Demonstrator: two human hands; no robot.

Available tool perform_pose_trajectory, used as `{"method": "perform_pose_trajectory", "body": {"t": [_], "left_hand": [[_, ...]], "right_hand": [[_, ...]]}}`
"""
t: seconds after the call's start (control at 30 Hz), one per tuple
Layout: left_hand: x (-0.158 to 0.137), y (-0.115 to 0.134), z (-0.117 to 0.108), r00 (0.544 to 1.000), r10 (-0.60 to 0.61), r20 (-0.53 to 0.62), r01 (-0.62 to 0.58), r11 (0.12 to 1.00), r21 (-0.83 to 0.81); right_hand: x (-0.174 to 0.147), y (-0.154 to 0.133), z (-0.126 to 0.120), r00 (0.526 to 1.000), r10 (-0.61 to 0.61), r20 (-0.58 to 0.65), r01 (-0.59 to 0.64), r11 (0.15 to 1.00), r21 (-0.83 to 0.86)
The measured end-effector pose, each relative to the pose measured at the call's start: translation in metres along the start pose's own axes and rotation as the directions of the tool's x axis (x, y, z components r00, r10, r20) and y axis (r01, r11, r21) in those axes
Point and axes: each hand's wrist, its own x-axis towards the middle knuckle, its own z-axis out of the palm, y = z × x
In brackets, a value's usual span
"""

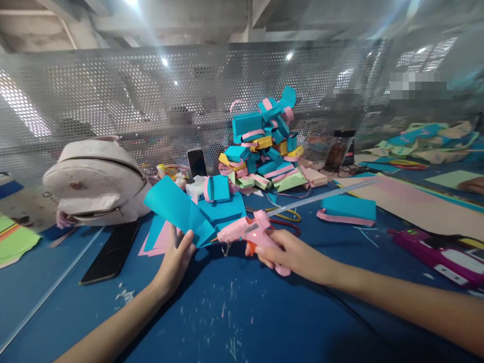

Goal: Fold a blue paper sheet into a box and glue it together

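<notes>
My left hand [179, 254] pinches the lower edge of a bent sheet of blue paper [177, 204], which tilts up to the left. Wrapped round the handle of a pink glue gun [242, 229] is my right hand [280, 249], with fingers near the orange trigger. The gun's nozzle points left and reaches the paper's lower right corner; whether it touches cannot be made out. A long clear glue stick [321, 197] sticks out of the gun's back. Just behind the sheet, a small blue box with a pink strip [217, 189] rests on more blue paper.
A pile of folded paper boxes [264, 146] stands at the back. A white backpack [102, 176] and a black phone [109, 252] are on the left. To the right are a blue paper box [348, 209], a purple tool [438, 254] and stacked paper sheets [423, 204].
</notes>
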Motion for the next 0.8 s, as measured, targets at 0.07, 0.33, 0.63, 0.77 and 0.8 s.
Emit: {"method": "perform_pose_trajectory", "body": {"t": [0.07,0.33,0.63,0.77,0.8], "left_hand": [[0.0,-0.002,-0.001,1.0,-0.002,-0.026,0.002,1.0,0.023],[0.0,0.001,0.002,1.0,-0.018,0.007,0.018,0.999,-0.037],[0.002,-0.002,-0.001,1.0,-0.01,0.001,0.01,1.0,-0.01],[0.004,-0.005,-0.004,1.0,-0.004,0.005,0.004,1.0,0.0],[0.004,-0.006,-0.005,1.0,-0.004,0.002,0.004,1.0,0.003]], "right_hand": [[0.007,0.002,0.009,1.0,-0.022,0.013,0.021,1.0,0.022],[0.017,0.006,0.025,0.998,-0.061,0.02,0.059,0.995,0.085],[0.02,0.006,0.029,0.997,-0.072,0.032,0.068,0.99,0.122],[0.019,0.004,0.029,0.997,-0.076,0.031,0.072,0.991,0.116],[0.019,0.003,0.029,0.997,-0.072,0.031,0.068,0.991,0.113]]}}
